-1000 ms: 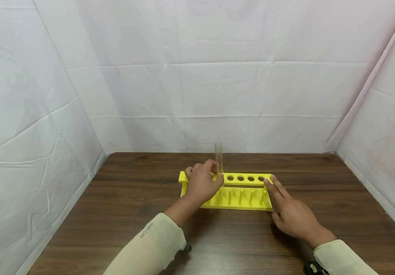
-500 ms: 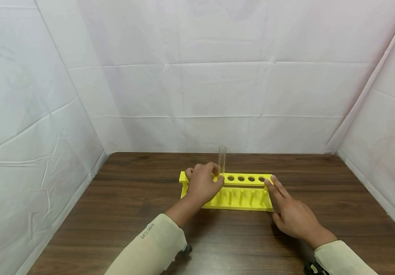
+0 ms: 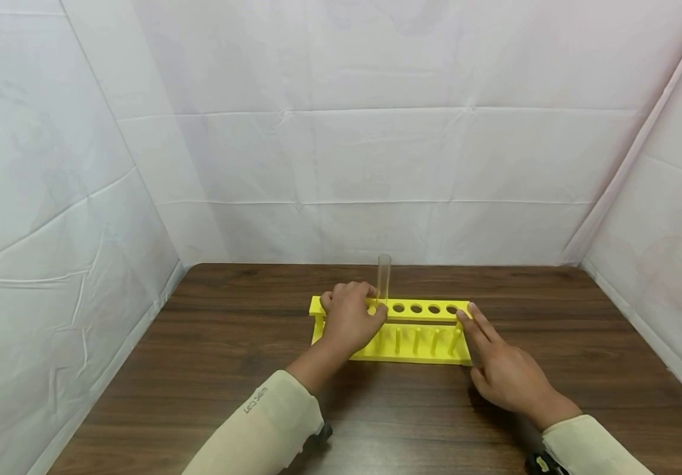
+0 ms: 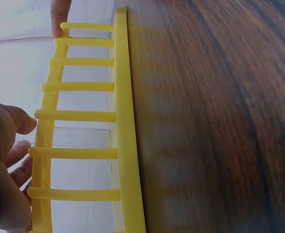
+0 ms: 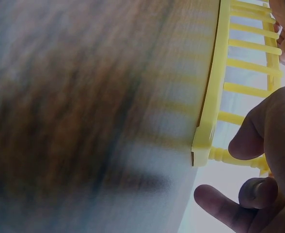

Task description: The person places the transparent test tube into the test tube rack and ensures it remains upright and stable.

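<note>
A yellow test tube rack [image 3: 409,359] stands upright on the table, with a row of round holes along its top bar and pegs below. A clear test tube [image 3: 384,274] rises from a hole left of the rack's middle. My left hand [image 3: 349,316] pinches the tube between thumb and index finger, low down at the top bar; it covers the holes to the left. My right hand [image 3: 507,373] rests two straight fingers on the right end of the top bar. In the right wrist view, its thumb [image 5: 246,141] is beside the end post. The tube is hidden in both wrist views.
The table [image 3: 234,330] has a dark wood-grain top. White cloth walls [image 3: 376,158] stand behind it and at both sides. Several holes right of the tube hold nothing. A dark strap piece [image 3: 539,462] shows under the right sleeve.
The test tube has shifted slightly right and sunk a little lower. My left hand has moved slightly with it. The right hand stays on the end of the rack.
</note>
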Demonstrator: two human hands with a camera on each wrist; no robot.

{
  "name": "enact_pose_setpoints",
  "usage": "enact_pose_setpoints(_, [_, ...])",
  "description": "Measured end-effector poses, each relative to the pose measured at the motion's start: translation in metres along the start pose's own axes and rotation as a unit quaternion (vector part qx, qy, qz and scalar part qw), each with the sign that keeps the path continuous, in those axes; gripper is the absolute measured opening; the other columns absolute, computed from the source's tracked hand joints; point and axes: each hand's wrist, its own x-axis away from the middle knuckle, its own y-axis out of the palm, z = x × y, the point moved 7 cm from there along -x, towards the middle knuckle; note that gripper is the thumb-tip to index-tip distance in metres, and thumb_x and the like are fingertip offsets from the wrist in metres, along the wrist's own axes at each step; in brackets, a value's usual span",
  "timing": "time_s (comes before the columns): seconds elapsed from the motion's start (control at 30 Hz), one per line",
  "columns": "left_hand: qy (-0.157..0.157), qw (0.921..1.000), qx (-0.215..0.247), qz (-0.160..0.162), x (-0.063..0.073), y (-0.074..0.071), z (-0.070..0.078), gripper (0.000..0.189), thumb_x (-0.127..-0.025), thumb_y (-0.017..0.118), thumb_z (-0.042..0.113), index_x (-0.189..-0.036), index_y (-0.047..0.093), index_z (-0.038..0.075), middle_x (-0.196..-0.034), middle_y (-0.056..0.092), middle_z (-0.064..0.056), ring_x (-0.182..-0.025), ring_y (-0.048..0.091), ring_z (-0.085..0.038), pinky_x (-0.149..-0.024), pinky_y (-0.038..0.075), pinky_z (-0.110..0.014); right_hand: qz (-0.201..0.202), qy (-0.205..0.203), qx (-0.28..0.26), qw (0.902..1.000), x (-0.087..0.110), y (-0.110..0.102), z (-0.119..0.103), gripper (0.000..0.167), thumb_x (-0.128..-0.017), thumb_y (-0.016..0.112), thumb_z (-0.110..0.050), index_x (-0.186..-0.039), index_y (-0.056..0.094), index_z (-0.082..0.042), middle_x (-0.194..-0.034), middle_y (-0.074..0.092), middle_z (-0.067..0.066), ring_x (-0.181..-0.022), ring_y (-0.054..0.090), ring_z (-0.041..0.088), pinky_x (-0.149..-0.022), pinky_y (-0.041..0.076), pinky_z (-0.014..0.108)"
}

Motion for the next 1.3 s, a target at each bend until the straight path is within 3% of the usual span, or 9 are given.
enact_pose_setpoints(0.47, [0.000,0.9999,0.005,-0.012,0.001,-0.001,-0.005,0.036,-0.094,0.073,0.035,-0.122,0.069,0.013,-0.119,0.067,-0.003,-0.116,0.051,-0.027,-0.101,0.029,-0.055,0.000,0.000,0.004,1.0000,-0.002,-0.001,0.000,0.099,-0.085,0.071,-0.006,-0.165,0.015,-0.017,-0.170,0.012,0.013,-0.040,0.030,0.001,-0.036,0.029,0.022])
enact_pose_setpoints(0.7, [0.007,0.9998,0.017,-0.011,0.003,-0.003,-0.008,0.036,-0.093,0.076,0.035,-0.121,0.069,0.014,-0.117,0.067,0.000,-0.120,0.050,-0.027,-0.104,0.030,-0.053,-0.001,-0.005,0.003,1.0000,-0.003,-0.002,0.000,0.097,-0.084,0.070,-0.005,-0.165,0.017,-0.018,-0.170,0.013,0.012,-0.040,0.029,0.001,-0.036,0.028,0.021])
enact_pose_setpoints(1.03, [0.026,0.9985,0.048,0.002,0.006,-0.014,-0.013,0.029,-0.093,0.074,0.024,-0.117,0.070,0.009,-0.114,0.067,-0.004,-0.118,0.054,-0.029,-0.102,0.041,-0.049,-0.004,0.008,-0.004,1.0000,-0.005,-0.004,0.004,0.095,-0.084,0.071,-0.005,-0.164,0.022,-0.019,-0.170,0.016,0.010,-0.040,0.028,0.001,-0.035,0.027,0.020])
enact_pose_setpoints(1.3, [0.040,0.9985,0.034,0.015,0.011,-0.024,-0.016,0.026,-0.096,0.071,0.022,-0.117,0.070,0.007,-0.115,0.069,-0.007,-0.115,0.057,-0.029,-0.099,0.045,-0.049,-0.025,0.025,-0.016,0.9992,-0.008,-0.007,0.006,0.092,-0.086,0.069,-0.005,-0.164,0.023,-0.019,-0.170,0.016,0.010,-0.045,0.034,0.004,-0.036,0.028,0.021])
